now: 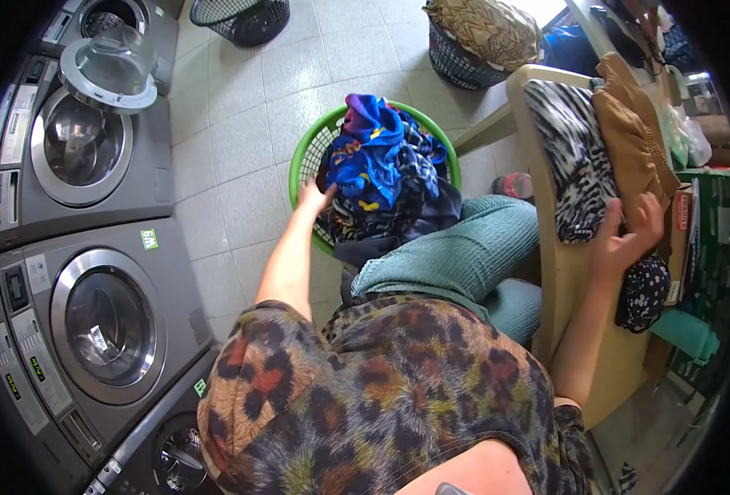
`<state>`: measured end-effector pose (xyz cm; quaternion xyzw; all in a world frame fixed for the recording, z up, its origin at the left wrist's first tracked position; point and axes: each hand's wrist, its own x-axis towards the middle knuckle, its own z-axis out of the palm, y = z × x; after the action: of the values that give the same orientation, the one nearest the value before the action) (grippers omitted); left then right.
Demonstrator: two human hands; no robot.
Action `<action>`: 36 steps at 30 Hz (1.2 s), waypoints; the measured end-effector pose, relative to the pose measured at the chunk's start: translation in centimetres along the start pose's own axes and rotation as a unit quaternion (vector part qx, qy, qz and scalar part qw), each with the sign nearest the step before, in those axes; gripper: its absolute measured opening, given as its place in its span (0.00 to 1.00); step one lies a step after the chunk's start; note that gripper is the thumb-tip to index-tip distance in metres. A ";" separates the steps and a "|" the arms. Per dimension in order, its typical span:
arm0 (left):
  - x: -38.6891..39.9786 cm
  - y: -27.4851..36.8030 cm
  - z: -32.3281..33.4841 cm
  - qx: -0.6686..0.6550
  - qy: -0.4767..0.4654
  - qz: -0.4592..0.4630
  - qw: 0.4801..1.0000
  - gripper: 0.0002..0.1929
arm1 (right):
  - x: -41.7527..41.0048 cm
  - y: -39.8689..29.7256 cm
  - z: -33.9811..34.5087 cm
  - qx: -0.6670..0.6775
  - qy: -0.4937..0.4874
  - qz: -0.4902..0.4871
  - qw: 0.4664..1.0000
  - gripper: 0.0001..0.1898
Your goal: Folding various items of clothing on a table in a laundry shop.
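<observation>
My left hand (316, 197) reaches over the left rim of a green plastic laundry basket (454, 158). Its fingertips meet the clothes inside, partly hidden, so a grip cannot be made out. On top of the heap lies a bright blue printed cloth (368, 167), with dark and checked clothes (417, 170) around it. My right hand (628, 235) is over the cream table, fingers apart, beside a folded black-and-white animal-print garment (569, 158) and a brown garment (631, 130). Just below that hand sits a black floral cloth bundle (643, 294).
Front-loading washers (108, 328) line the left, one with its round door (108, 77) swung open. A black basket (241, 18) and a filled dark basket (464, 59) stand on the tiled floor ahead. A teal bottle (686, 337) lies at the cream table's (594, 365) far edge.
</observation>
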<state>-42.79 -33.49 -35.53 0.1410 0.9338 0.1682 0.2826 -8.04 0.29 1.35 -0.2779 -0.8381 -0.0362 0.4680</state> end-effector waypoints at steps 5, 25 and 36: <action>-2.3 0.8 10.9 -0.156 -0.090 -0.035 0.983 0.41 | -1.9 -6.2 1.1 -0.043 -0.332 -0.148 0.930 0.13; 8.0 -0.4 8.7 -0.130 0.064 -0.051 0.988 0.23 | -2.2 -5.5 3.0 -0.034 -0.302 -0.077 0.950 0.06; 5.7 -5.6 16.1 -0.317 -0.141 -0.210 0.914 0.22 | -2.2 -5.4 3.3 -0.045 -0.307 -0.062 0.949 0.07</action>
<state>-39.05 -32.72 -53.08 -0.1332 0.7897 0.3708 0.4702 -12.39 -4.16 -1.16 -0.2438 -0.9544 -0.0157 0.1718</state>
